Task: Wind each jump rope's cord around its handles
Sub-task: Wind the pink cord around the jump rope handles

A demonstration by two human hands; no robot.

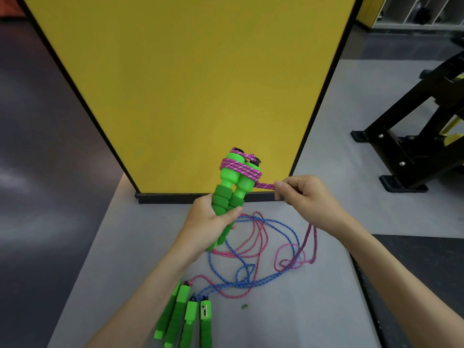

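- 4 spare green handles lie side by side at the near edge of the grey table. Their pink and blue cords are loose and tangled with each other further up the table; these ropes are not yet wound.
- Left hand: the fingers are curled round the padded grips of the 2 held handles, and the thumb lies across the front. The pair is raised above the table, tilted, with the cord ends up and away.
- Handling, as a judgement: the handles look light and rigid, and the ribbed padding looks like a non-slip hold. It is probably best gripped low, as now, so the upper barrels stay free for wrapping.
- Wound pink cord: several turns bind the 2 upper barrels together. A short length runs taut from them to the right.
- The cord looks soft, limp and braided. It probably slackens if the tension drops, so it should be held close to the handles.
- Right hand: the thumb and fingertips pinch the taut cord just beside the handles, and the other fingers are curled in.
- The loose pink tail hangs below that hand and loops onto the table among a blue cord.
- A black metal frame stands on the floor at the far right.
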